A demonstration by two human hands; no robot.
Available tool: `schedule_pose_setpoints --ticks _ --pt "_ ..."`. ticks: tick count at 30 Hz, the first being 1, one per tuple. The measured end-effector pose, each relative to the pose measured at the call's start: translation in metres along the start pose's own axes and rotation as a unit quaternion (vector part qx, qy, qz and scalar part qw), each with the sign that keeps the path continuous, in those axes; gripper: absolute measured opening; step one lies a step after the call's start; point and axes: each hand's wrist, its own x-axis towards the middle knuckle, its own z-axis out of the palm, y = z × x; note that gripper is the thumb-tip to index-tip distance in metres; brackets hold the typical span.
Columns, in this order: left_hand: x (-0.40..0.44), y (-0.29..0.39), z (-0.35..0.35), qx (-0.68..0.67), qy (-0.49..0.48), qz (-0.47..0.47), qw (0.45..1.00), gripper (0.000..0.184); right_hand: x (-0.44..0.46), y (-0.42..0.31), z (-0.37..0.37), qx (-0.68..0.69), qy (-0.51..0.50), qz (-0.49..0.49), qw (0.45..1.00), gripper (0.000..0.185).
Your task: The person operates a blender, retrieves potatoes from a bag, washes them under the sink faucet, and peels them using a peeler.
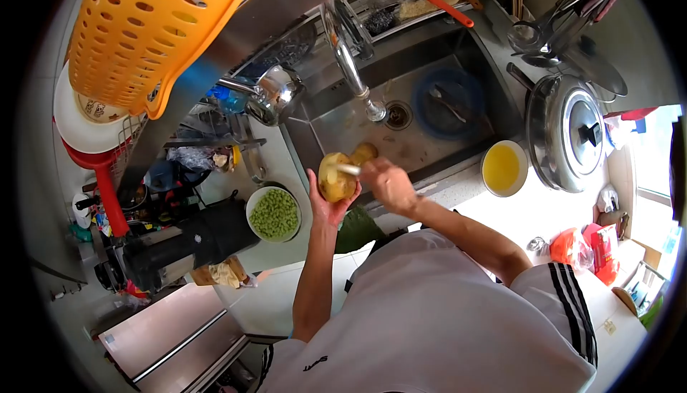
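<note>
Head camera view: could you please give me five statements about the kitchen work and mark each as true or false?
1. The left hand holds a potato. True.
2. The right hand is empty. False: it grips a tool.
3. The orange basket has holes. True.
4. The bowl of green pieces stands inside the sink. False: it stands outside, left of it in the picture.
5. The blue basin is inside the sink. True.

No text legible. Dark mark on shirt (pixel 429 314) too small to read; brown characters on disc (pixel 95 109) unclear.
</note>
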Motion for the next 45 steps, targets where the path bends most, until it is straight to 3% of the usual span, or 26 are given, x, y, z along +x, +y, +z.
schedule_pose_setpoints --ticks 2,8,9,10,12,15,18,20,27,30,31,34,37,40,41,44,45 --pt "0.003 -0.001 0.002 0.023 0.01 0.013 1.0 0.06 0.005 -0.032 -0.015 -0.024 -0.16 0.093 0.982 0.015" --pt "0.003 -0.004 -0.003 0.009 0.021 0.005 1.0 0.061 0.004 -0.016 0.004 -0.044 -0.122 0.041 0.991 0.021" --pt "0.003 -0.002 -0.011 -0.002 0.014 -0.011 1.0 0.061 0.005 -0.007 0.007 -0.095 -0.203 0.052 0.973 0.018" --pt "0.0 -0.002 -0.02 -0.012 0.008 -0.025 1.0 0.061 0.004 0.017 0.018 -0.154 -0.184 0.103 0.965 0.016" --pt "-0.007 -0.003 -0.016 -0.019 -0.022 -0.022 0.999 0.063 -0.008 0.077 0.032 -0.118 -0.139 0.131 0.974 0.019" --pt "-0.005 -0.009 -0.007 -0.045 0.0 -0.015 0.999 0.063 -0.004 0.056 0.016 -0.109 -0.07 0.161 0.978 0.017" --pt "0.004 -0.01 -0.013 -0.065 -0.024 -0.023 0.997 0.064 -0.005 0.015 0.006 -0.059 -0.053 0.107 0.991 0.02" --pt "0.001 -0.011 -0.006 -0.029 0.001 -0.006 1.0 0.064 -0.013 -0.009 0.014 -0.06 -0.086 0.049 0.993 0.021" --pt "0.005 -0.004 -0.022 0.028 0.042 0.004 0.999 0.062 0.002 0.001 0.028 -0.062 -0.115 0.03 0.991 0.021" --pt "0.007 -0.004 -0.041 0.002 0.009 -0.026 1.0 0.062 0.002 0.019 0.037 -0.186 -0.244 0.05 0.95 0.017" --pt "0.003 -0.007 -0.043 -0.007 -0.005 -0.024 1.0 0.062 0.005 0.041 0.037 -0.231 -0.24 0.13 0.934 0.019" --pt "-0.015 -0.012 -0.028 -0.02 -0.014 -0.019 1.0 0.062 -0.013 0.089 0.033 -0.2 -0.152 0.133 0.959 0.028" --pt "-0.012 -0.011 -0.009 -0.03 0.003 -0.024 0.999 0.062 -0.005 0.057 0.025 -0.047 -0.049 0.127 0.99 0.02" --pt "-0.01 -0.007 -0.012 -0.025 -0.026 -0.031 0.999 0.063 -0.009 0.024 0.027 -0.01 0.001 0.031 0.999 0.02" --pt "-0.009 -0.005 -0.015 -0.012 -0.032 -0.025 0.999 0.063 0.002 0.0 0.007 -0.018 -0.085 0.095 0.992 0.016" --pt "-0.013 -0.004 -0.021 0.014 -0.065 -0.018 0.998 0.063 -0.016 0.04 0.036 -0.142 -0.088 0.03 0.986 0.014" --pt "-0.016 -0.004 -0.018 0.02 -0.078 -0.017 0.997 0.063 -0.006 0.045 0.022 -0.176 -0.243 0.1 0.949 0.014"
